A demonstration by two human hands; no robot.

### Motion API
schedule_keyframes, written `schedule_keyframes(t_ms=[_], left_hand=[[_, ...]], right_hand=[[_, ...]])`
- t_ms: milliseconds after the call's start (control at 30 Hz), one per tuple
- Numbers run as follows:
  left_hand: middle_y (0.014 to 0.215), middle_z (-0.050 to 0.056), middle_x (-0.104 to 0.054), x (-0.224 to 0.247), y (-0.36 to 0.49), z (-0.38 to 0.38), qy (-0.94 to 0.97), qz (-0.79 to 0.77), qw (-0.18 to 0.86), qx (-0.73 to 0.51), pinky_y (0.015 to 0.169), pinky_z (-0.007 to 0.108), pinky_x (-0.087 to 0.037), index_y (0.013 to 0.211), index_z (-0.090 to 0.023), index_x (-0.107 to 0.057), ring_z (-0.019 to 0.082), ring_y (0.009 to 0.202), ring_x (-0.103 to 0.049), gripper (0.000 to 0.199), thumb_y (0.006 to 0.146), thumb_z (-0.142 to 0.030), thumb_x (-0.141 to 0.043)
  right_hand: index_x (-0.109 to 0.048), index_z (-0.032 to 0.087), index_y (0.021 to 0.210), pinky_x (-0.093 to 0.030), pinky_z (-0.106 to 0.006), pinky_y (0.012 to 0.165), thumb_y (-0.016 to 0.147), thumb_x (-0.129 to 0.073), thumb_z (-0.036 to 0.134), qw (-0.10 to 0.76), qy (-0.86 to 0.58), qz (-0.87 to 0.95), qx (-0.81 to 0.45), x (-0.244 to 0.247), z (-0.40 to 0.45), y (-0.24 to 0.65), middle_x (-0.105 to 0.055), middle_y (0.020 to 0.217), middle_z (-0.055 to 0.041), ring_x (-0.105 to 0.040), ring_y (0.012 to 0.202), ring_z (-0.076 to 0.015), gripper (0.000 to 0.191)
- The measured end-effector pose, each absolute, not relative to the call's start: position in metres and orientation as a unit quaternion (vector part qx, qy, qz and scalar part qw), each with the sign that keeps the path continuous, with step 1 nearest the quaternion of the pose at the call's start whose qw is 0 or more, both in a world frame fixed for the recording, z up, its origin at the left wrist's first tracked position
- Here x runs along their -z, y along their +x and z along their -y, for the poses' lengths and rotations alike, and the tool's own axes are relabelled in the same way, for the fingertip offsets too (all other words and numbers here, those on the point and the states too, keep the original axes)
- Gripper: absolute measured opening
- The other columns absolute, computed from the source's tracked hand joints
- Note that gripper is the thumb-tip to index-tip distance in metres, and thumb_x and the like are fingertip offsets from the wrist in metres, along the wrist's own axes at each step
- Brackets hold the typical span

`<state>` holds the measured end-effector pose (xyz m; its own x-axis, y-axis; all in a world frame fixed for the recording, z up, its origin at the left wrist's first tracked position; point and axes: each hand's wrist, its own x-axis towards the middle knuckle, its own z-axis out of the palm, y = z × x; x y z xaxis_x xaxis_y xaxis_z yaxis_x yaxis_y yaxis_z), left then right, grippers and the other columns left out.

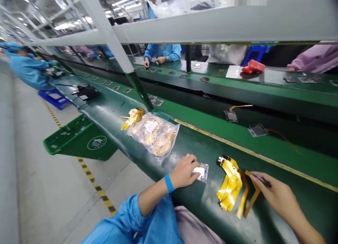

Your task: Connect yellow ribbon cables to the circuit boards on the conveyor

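My left hand (185, 171) has its fingers bent over the near side of a small circuit board (205, 173) with a white label, pressing it to the green bench. A blue band circles that wrist. My right hand (276, 193) pinches a slim dark tool (262, 180), perhaps tweezers; its tip is hard to make out. At those fingertips is a bent orange flex cable (252, 201), and another flex cable (244, 196) lies alongside. Between my hands lies a bundle of shiny yellow flex cables (229, 184) with dark ends.
A clear bag of coiled copper-coloured parts (155, 133) lies left, beside more flex cables (133, 118). Beyond a yellow-black strip (211, 136), the green belt (190, 114) carries boards, two with cables attached (231, 116). A slanted post (137, 85) rises there. A green bin (79, 140) stands below; co-workers sit around.
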<state>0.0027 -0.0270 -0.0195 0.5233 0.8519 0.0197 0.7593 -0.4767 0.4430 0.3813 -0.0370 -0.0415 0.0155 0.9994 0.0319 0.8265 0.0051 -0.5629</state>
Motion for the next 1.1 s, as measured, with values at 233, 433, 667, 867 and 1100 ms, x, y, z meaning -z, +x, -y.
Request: schedule_keyframes(t_ms=[233, 433, 667, 867, 1100], left_hand=[[0.1, 0.004, -0.062, 0.021, 0.024, 0.03, 0.831, -0.505, 0.196, -0.123, 0.084, 0.034, -0.045, 0.092, -0.021, -0.065, 0.021, 0.095, -0.057, 0.004, 0.092, -0.022, -0.061], [0.096, 0.005, -0.063, 0.017, 0.048, 0.036, 0.831, -0.534, 0.142, -0.063, 0.08, 0.037, -0.044, 0.086, -0.022, -0.063, 0.024, 0.095, -0.059, 0.01, 0.089, -0.031, -0.064], [0.098, 0.007, -0.063, 0.023, 0.058, 0.039, 0.832, -0.544, 0.103, -0.031, 0.078, 0.038, -0.045, 0.088, -0.022, -0.063, 0.026, 0.097, -0.059, 0.005, 0.086, -0.027, -0.062], [0.092, 0.008, -0.063, 0.03, 0.058, 0.039, 0.829, -0.549, 0.088, -0.05, 0.076, 0.038, -0.046, 0.082, -0.021, -0.062, 0.026, 0.094, -0.059, 0.004, 0.086, -0.021, -0.06], [0.097, 0.008, -0.061, 0.034, 0.032, 0.045, 0.858, -0.461, 0.15, -0.171, 0.083, 0.038, -0.051, 0.089, -0.02, -0.062, 0.024, 0.094, -0.058, 0.008, 0.091, -0.016, -0.056]], right_hand=[[-0.075, 0.02, 0.09, -0.05, -0.028, 0.063, 0.093, -0.051, 0.058, 0.235, -0.604, 0.654, -0.389, -0.015, 0.04, 0.312, -0.076, 0.081, -0.0057, -0.069, 0.072, -0.0216, 0.045], [-0.069, 0.019, 0.081, -0.043, -0.025, 0.062, 0.095, -0.054, 0.044, 0.201, -0.579, 0.679, -0.404, 0.002, 0.039, 0.271, -0.07, 0.073, -0.0022, -0.061, 0.068, -0.017, 0.032], [-0.077, 0.021, 0.093, -0.044, -0.026, 0.07, 0.093, -0.059, 0.033, 0.154, -0.593, 0.685, -0.394, 0.009, 0.039, 0.255, -0.076, 0.083, -0.0031, -0.067, 0.077, -0.0188, 0.021], [-0.079, 0.024, 0.09, -0.037, -0.026, 0.065, 0.093, -0.059, 0.031, 0.094, -0.619, 0.687, -0.368, 0.009, 0.038, 0.247, -0.077, 0.081, -0.0011, -0.067, 0.076, -0.0179, 0.021], [-0.08, 0.028, 0.094, -0.033, -0.027, 0.064, 0.095, -0.058, 0.034, 0.03, -0.638, 0.692, -0.336, 0.01, 0.036, 0.238, -0.078, 0.086, -0.0012, -0.068, 0.082, -0.0195, 0.023]])
